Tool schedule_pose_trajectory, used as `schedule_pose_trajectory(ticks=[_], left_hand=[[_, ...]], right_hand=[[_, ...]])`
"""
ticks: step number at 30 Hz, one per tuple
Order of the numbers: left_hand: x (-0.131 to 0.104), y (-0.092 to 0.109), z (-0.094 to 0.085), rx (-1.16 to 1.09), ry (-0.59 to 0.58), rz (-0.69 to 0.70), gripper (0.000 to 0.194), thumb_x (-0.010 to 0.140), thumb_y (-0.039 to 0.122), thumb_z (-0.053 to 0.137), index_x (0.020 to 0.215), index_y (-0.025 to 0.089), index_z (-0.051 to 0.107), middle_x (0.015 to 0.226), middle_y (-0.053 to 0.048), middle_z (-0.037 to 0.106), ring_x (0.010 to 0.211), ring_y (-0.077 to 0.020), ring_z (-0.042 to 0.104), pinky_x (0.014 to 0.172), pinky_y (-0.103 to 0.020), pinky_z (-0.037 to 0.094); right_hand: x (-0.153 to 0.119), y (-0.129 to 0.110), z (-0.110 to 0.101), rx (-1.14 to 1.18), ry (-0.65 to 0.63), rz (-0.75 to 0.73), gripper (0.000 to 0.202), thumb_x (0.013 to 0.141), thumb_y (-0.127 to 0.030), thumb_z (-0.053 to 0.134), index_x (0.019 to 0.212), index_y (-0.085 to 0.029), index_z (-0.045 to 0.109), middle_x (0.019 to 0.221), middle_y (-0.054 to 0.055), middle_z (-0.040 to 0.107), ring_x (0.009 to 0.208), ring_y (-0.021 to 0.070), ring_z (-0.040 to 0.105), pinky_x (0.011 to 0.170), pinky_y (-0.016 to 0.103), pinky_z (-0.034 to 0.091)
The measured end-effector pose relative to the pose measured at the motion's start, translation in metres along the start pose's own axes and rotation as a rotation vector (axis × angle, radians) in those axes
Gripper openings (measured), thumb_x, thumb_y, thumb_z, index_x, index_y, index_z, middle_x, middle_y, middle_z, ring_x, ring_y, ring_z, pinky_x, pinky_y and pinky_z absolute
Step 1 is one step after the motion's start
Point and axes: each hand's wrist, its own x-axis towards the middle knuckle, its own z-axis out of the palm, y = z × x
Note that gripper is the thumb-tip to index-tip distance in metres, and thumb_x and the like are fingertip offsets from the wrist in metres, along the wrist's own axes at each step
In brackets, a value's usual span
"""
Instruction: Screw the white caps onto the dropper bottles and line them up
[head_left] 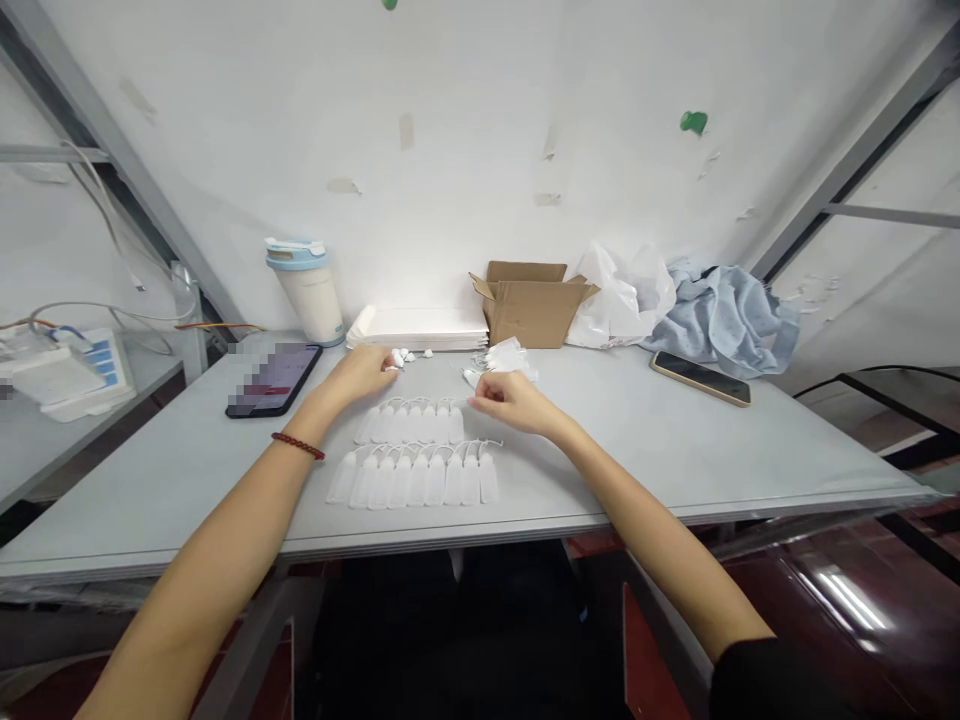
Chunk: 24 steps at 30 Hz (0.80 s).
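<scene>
My left hand (363,372) reaches to a small heap of white pieces (407,355), its thumb and finger pinched together at the heap's near edge. Whatever lies between those fingertips is too small to name. Curled closed, my right hand (516,402) is beside the right end of the upper row of white tags (411,425) with thin string loops. Its fingertips are pressed together, and I cannot make out what they hold. A longer row of similar tags (416,480) lies nearer the table edge. Just behind my right hand is a loose pile of white tags (510,356).
Along the wall stand a cup with a blue lid (306,290), a white paper stack (424,328), an open cardboard box (532,310), a plastic bag (619,300) and blue cloth (727,315). Phones lie at left (281,380) and right (701,378) on the grey table (172,490).
</scene>
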Motion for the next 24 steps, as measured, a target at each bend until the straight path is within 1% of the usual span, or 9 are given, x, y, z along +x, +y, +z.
schedule_pose_trajectory(ticks=[2, 4, 7, 9, 11, 14, 16, 21, 24], left_hand=[[0.000, 0.007, -0.003, -0.012, 0.021, -0.008, 0.024, 0.071, 0.029, 0.049, 0.073, 0.014, 0.068, 0.075, -0.012, 0.070, 0.071, -0.0260, 0.063, 0.062, -0.030, 0.041], [-0.001, 0.014, -0.006, -0.024, 0.037, -0.015, 0.024, 0.072, 0.030, 0.049, 0.073, 0.015, 0.067, 0.075, -0.011, 0.070, 0.072, -0.0249, 0.063, 0.062, -0.029, 0.041], [-0.003, 0.024, -0.009, -0.042, 0.049, -0.018, 0.022, 0.073, 0.032, 0.051, 0.072, 0.015, 0.065, 0.074, -0.009, 0.069, 0.071, -0.0230, 0.063, 0.061, -0.028, 0.041], [-0.004, 0.028, -0.010, -0.080, 0.048, -0.029, 0.020, 0.072, 0.033, 0.053, 0.072, 0.016, 0.063, 0.074, -0.007, 0.069, 0.071, -0.0220, 0.063, 0.061, -0.027, 0.041], [-0.005, 0.031, -0.011, -0.134, 0.043, -0.046, 0.021, 0.071, 0.035, 0.055, 0.071, 0.016, 0.062, 0.073, -0.006, 0.069, 0.070, -0.0213, 0.063, 0.061, -0.027, 0.041], [-0.006, 0.033, -0.012, -0.189, 0.043, -0.063, 0.023, 0.070, 0.038, 0.056, 0.067, 0.017, 0.062, 0.070, -0.005, 0.068, 0.068, -0.0211, 0.063, 0.060, -0.027, 0.041], [-0.006, 0.034, -0.012, -0.210, 0.040, -0.071, 0.024, 0.069, 0.040, 0.058, 0.066, 0.017, 0.062, 0.070, -0.005, 0.069, 0.068, -0.0211, 0.063, 0.060, -0.027, 0.041], [-0.006, 0.037, -0.015, -0.301, 0.007, -0.098, 0.028, 0.068, 0.044, 0.062, 0.061, 0.017, 0.063, 0.064, -0.003, 0.067, 0.064, -0.0191, 0.060, 0.057, -0.027, 0.039], [-0.008, 0.039, -0.018, -0.430, -0.020, -0.123, 0.031, 0.068, 0.047, 0.063, 0.061, 0.016, 0.063, 0.061, -0.001, 0.065, 0.060, -0.0167, 0.057, 0.054, -0.026, 0.037]], right_hand=[[-0.004, -0.009, 0.000, -0.044, -0.206, 0.027, 0.022, 0.077, -0.019, 0.053, 0.057, -0.017, 0.045, 0.050, -0.006, 0.044, 0.048, 0.0074, 0.038, 0.049, 0.021, 0.029], [-0.007, -0.014, -0.002, -0.079, -0.387, 0.093, 0.025, 0.075, -0.017, 0.051, 0.051, -0.017, 0.043, 0.045, -0.006, 0.044, 0.043, 0.0067, 0.038, 0.045, 0.021, 0.029], [-0.009, -0.018, -0.006, -0.023, -0.622, 0.264, 0.027, 0.075, -0.022, 0.051, 0.049, -0.016, 0.048, 0.043, -0.002, 0.052, 0.038, 0.0085, 0.046, 0.041, 0.022, 0.037], [-0.010, -0.021, -0.009, 0.027, -0.750, 0.345, 0.027, 0.075, -0.026, 0.051, 0.051, -0.015, 0.053, 0.043, -0.001, 0.055, 0.037, 0.0102, 0.050, 0.040, 0.022, 0.042], [-0.011, -0.022, -0.009, 0.035, -0.829, 0.385, 0.029, 0.075, -0.028, 0.052, 0.051, -0.014, 0.054, 0.042, 0.000, 0.056, 0.035, 0.0113, 0.052, 0.038, 0.023, 0.043], [-0.011, -0.021, -0.008, 0.014, -0.883, 0.438, 0.031, 0.076, -0.032, 0.053, 0.051, -0.013, 0.056, 0.041, 0.000, 0.057, 0.034, 0.0127, 0.055, 0.035, 0.023, 0.043], [-0.011, -0.020, -0.008, 0.007, -0.890, 0.461, 0.031, 0.075, -0.034, 0.055, 0.052, -0.013, 0.057, 0.041, 0.001, 0.058, 0.034, 0.0131, 0.056, 0.035, 0.022, 0.043], [-0.012, -0.016, -0.016, -0.011, -0.844, 0.466, 0.030, 0.072, -0.031, 0.058, 0.049, -0.013, 0.056, 0.043, 0.002, 0.060, 0.034, 0.0116, 0.055, 0.037, 0.022, 0.044], [-0.013, -0.012, -0.025, -0.029, -0.769, 0.429, 0.027, 0.071, -0.027, 0.056, 0.048, -0.014, 0.057, 0.046, 0.002, 0.062, 0.039, 0.0120, 0.057, 0.042, 0.023, 0.046]])
